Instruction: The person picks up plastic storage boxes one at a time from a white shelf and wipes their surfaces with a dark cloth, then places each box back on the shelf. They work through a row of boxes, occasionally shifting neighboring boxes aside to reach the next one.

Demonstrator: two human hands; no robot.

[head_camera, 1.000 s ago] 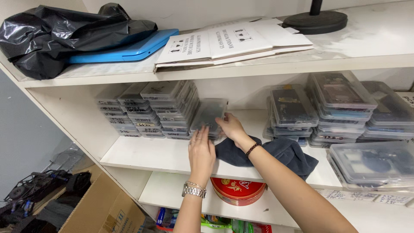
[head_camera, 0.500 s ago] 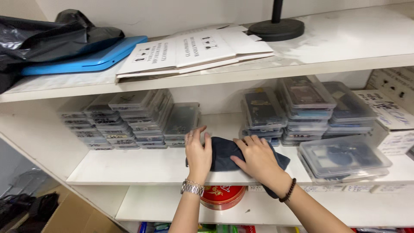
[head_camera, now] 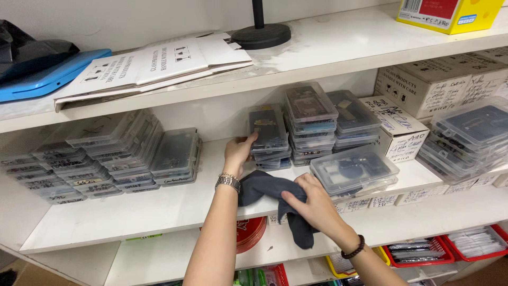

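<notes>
Even, fairly bright indoor light falls from above and in front. The white shelf boards read clean, without blown-out patches. Soft shadows gather under the upper shelf and behind the stacked clear plastic cases, whose lids carry faint sheen but no hard glare. Focus is sharp across the middle; slight softness and wide-angle stretching show toward the corners.

Your left hand touches the stack of clear plastic cases just ahead of its fingers. Your right hand grips the dark cloth, bunched between both hands on the white shelf.
</notes>
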